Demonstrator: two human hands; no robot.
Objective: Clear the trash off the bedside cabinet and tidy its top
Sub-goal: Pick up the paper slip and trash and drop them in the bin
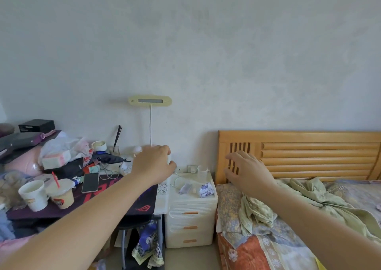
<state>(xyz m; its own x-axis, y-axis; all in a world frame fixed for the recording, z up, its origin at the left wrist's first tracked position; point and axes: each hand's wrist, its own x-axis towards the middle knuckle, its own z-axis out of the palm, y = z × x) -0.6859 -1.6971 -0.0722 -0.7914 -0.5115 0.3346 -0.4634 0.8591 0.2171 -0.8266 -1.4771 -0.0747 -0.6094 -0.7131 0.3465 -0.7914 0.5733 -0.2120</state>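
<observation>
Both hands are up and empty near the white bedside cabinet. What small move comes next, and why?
Probably lower the right hand onto the crumpled blue-and-white wrapper at the white three-drawer bedside cabinet's right front corner. It looks like trash, lies nearest that hand, and nothing covers it.

One head-worn wide-angle view looks forward and slightly down from standing height, facing the wall (206,53) that fills the upper half of the frame. The bedside cabinet (191,210) sits low at centre, some way off, both forearms reaching in from the bottom corners.
</observation>
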